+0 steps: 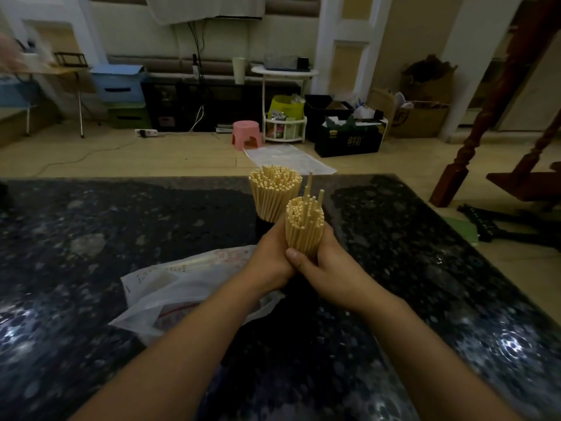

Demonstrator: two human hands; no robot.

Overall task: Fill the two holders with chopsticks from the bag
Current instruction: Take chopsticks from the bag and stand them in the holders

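Bag lies left on the table. Left hand and right hand wrap curled fingers around the near chopstick bundle; far holder is full. Sticks look light, stiff, slippery: grip low.

Dark speckled table: plastic bag, chopstick bundle.

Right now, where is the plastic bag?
In the head view the plastic bag lies on the dark table, left of centre, partly under the left forearm and just left of the hands gripping a chopstick bundle.
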